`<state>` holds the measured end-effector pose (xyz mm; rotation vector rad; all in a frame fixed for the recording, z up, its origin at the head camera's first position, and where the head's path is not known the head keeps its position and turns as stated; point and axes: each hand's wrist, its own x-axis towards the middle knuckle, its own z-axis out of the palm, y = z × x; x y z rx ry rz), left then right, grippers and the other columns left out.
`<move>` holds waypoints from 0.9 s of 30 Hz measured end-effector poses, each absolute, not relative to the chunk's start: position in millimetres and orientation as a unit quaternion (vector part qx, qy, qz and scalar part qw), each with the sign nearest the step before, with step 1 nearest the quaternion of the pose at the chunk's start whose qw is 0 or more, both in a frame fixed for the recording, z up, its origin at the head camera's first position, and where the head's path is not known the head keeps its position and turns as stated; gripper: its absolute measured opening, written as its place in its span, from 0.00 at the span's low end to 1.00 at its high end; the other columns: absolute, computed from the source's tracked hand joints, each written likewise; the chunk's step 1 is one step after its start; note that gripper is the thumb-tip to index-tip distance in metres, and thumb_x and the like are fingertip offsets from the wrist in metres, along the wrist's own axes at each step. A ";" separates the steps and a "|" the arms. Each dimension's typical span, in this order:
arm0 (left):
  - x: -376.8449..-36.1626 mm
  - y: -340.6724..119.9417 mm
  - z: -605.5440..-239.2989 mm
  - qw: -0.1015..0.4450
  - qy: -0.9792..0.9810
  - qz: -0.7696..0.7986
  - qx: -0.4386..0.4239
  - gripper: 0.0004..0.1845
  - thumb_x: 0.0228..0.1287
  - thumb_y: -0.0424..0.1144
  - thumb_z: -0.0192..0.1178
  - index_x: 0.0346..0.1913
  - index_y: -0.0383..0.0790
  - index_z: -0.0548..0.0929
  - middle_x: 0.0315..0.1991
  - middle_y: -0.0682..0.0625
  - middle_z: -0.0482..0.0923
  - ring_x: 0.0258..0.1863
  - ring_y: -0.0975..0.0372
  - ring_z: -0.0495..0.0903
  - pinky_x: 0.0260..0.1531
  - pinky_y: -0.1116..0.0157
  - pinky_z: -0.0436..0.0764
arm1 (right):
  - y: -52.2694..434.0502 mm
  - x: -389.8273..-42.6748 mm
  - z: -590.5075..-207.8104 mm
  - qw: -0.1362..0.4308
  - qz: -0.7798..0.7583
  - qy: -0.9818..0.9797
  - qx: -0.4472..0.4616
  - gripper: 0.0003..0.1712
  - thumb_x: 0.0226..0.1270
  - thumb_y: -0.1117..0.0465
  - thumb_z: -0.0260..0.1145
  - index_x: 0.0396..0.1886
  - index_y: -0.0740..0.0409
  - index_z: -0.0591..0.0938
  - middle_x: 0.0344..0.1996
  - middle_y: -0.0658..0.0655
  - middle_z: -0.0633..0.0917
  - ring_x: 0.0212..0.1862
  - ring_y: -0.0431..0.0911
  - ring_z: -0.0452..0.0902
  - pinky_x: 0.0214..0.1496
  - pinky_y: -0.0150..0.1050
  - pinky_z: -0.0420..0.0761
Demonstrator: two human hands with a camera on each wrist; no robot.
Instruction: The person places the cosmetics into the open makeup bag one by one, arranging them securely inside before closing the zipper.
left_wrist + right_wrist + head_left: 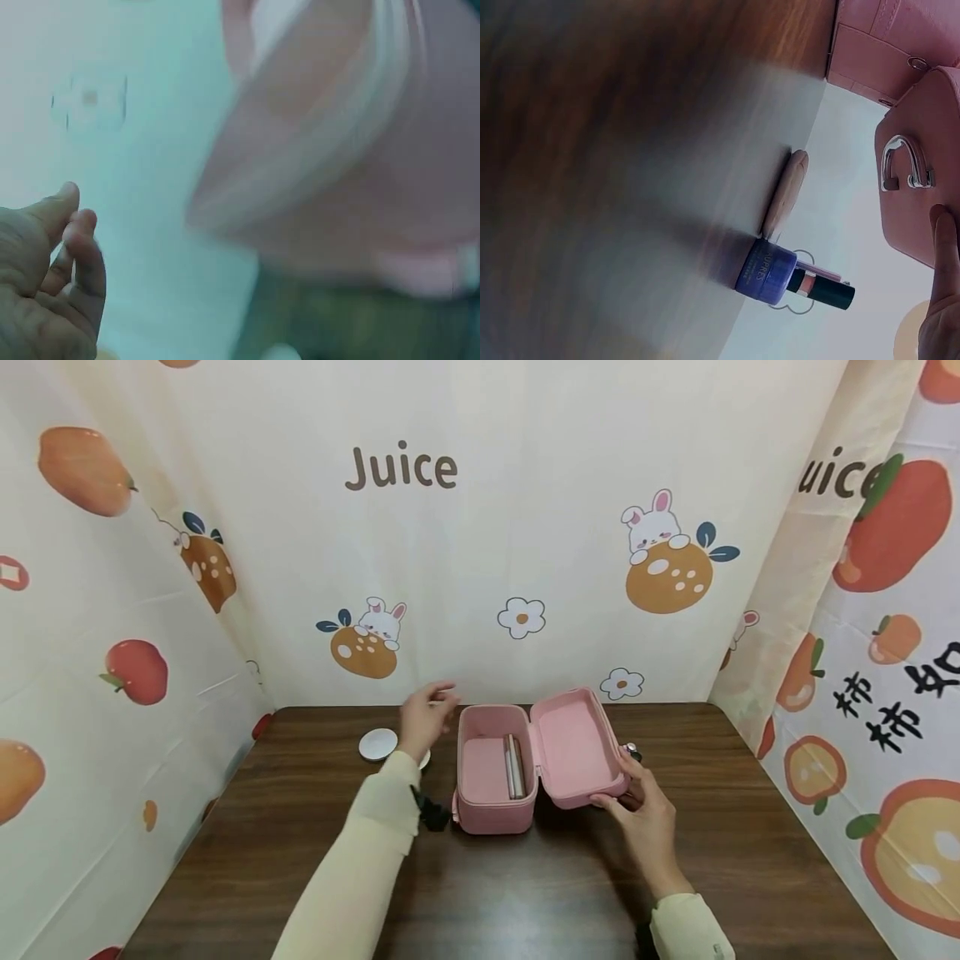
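A pink cosmetic case point(495, 817) stands on the table with its lid point(576, 747) swung over to the right. Inside the case, a slim pinkish item with a silvery edge point(514, 767) leans along the right wall. My right hand point(647, 822) holds the lid by its lower right corner, thumb below and fingers along the side. In the right wrist view a silver handle point(906, 163) shows on the lid's outer face. My left hand point(426, 718) hovers left of the case, fingers loosely bent and holding nothing; the left wrist view shows the hand point(56, 277) apart from the blurred case point(330, 187).
White round discs lie left of the case, one in full view point(378, 744) and one partly behind the left wrist point(425, 760). Right of the lid stand a purple jar point(766, 271), a black-capped tube point(831, 292) and a flat pinkish round thing point(786, 193). A printed curtain point(480, 543) hangs behind.
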<state>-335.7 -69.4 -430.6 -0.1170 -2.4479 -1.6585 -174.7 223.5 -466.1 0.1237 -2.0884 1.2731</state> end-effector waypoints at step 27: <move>-314.9 -137.9 -546.5 0.076 -0.929 -0.344 0.115 0.52 0.43 0.65 0.74 0.71 0.46 0.70 0.54 0.40 0.63 0.52 0.46 0.69 0.48 0.45 0.74 | 221.7 -173.9 -462.7 0.327 0.497 -0.803 0.044 0.37 0.39 0.80 0.78 0.56 0.71 0.78 0.62 0.66 0.78 0.47 0.30 0.80 0.43 0.19 0.79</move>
